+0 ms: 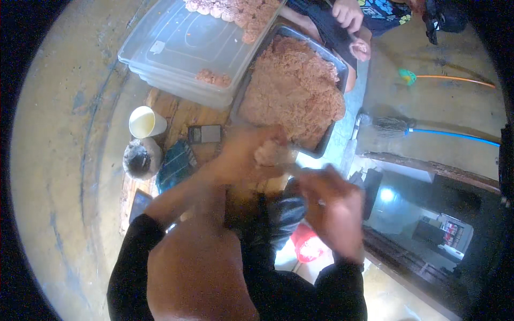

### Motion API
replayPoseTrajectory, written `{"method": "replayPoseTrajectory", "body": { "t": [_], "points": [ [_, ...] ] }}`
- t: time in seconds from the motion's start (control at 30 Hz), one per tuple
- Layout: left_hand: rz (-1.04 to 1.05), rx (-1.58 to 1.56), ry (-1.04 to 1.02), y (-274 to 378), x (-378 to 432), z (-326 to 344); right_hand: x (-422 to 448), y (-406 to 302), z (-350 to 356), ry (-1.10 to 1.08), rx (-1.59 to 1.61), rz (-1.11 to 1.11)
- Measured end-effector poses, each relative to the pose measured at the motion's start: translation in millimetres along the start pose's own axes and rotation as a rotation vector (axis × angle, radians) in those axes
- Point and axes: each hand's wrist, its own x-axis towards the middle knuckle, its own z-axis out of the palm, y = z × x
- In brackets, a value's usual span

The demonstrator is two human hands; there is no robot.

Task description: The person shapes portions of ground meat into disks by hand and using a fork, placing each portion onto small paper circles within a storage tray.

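My left hand (249, 150) is curled around a pale lump of ground, meat-like mixture (270, 153), close to the near edge of a dark tray (321, 153). That tray holds a large mound of the same mixture (289, 94). Just right of the lump, my right hand (331, 196) is closed on what looks like a thin utensil (296, 170), its tip at the lump. Motion blur hides the utensil's exact kind. Beyond my left hand stands a translucent plastic container (180, 66), with rows of shaped pieces (233, 12) at its far end.
A co-worker's hands (348, 15) are across the tray, one holding a small lump. On the wooden table (176, 104) are a white cup (147, 122), a stone-like pot (141, 159), a dark cloth (174, 165) and a small scale-like device (204, 134). A blue-handled mop (401, 127) lies right.
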Motion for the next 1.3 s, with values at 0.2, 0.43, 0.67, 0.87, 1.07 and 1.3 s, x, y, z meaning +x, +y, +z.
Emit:
{"method": "replayPoseTrajectory", "body": {
  "t": [0.2,0.43,0.67,0.87,1.07,1.3],
  "points": [
    [0.065,0.263,0.065,13,3,5,-9,-11,1,-0.001,-0.046,0.042],
    [0.183,0.315,0.432,24,12,18,-3,-13,17,0.089,-0.011,0.094],
    [0.113,0.466,0.490,17,13,18,-2,-17,14,0.013,0.015,0.162],
    [-0.402,-0.188,0.017,-1,-25,13,-10,2,-40,0.281,-0.039,0.193],
    [-0.214,-0.199,0.208,1,-37,-4,-12,23,-13,0.314,0.024,0.257],
    [-0.062,-0.052,0.162,17,-12,-2,6,156,52,-0.060,-0.408,0.317]
  ]
}}
